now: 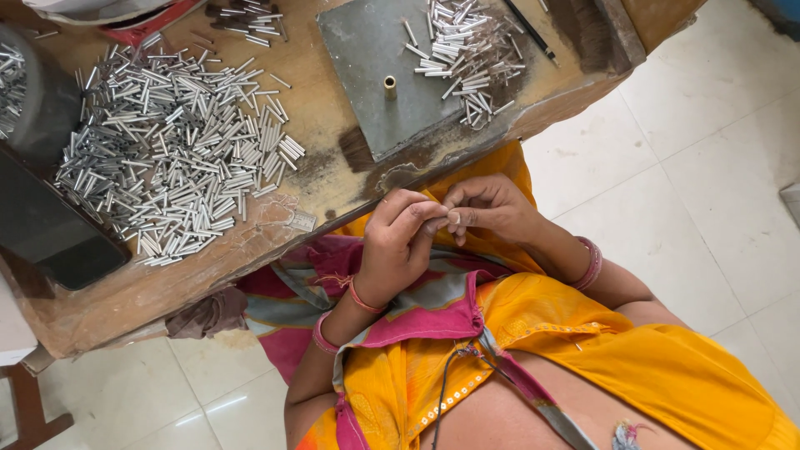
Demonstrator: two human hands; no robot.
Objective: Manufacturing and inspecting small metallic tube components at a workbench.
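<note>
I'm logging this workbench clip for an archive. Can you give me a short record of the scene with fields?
setting: wooden bench above a tiled floor
left hand: fingers curled, fingertips meeting the right hand's
right hand: pinching a small metal tube with the left
big pile: short silver tubes spread on the bench
small pile: more tubes on a grey metal plate
plate detail: a brass peg standing upright
other: dark phone near the bench edge

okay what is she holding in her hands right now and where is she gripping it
A small silvery metal tube, pinched at its ends between the fingers of the left hand and right hand, just below the workbench edge.
</note>
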